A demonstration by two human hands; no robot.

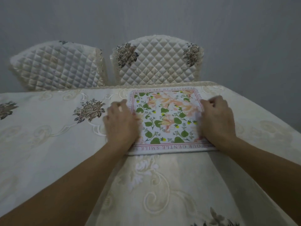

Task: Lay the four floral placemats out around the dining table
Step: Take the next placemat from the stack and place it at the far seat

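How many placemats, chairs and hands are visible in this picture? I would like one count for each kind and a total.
floral placemat: 1
chairs with quilted covers: 2
hands, left hand and right hand: 2
Total: 5

Our blurred left hand [121, 123] and our right hand [217, 119] hide the side borders of the placemat [164, 115]; whether either pinches it we cannot tell.

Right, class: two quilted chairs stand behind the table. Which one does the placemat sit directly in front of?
The right-hand chair, straight beyond the floral placemat; the other chair stands off to the left, turned at an angle.
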